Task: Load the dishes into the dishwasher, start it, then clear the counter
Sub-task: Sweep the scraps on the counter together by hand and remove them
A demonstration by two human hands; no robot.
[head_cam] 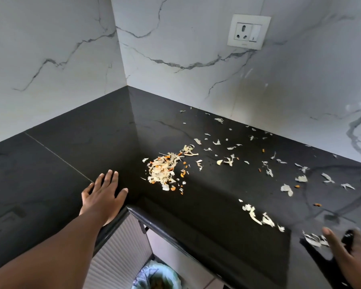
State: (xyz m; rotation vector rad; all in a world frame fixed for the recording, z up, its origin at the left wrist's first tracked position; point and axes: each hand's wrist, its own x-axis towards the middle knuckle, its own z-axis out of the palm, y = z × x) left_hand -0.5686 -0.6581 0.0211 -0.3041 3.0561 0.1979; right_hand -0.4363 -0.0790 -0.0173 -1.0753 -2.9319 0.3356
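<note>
Left hand [101, 193] lay flat on black counter [71, 147] at 8 o'clock, fingers straight, holding nothing. Right hand [351, 253] at 4 o'clock, blurred, beside dark object [347, 238]; grip cannot be told. Pile of vegetable peelings [165, 171] at centre; loose scraps [269, 172] scattered toward 3 o'clock. Lined bin [156, 276] below at 6 o'clock.

**A home kitchen corner**

A glossy black stone counter [75, 142] wraps an inside corner beneath white marble-veined wall tiles [50, 49]. A wall socket [248, 31] sits far right, vegetable peelings [164, 171] litter the counter, and a lined waste bin [156, 276] stands below.
</note>
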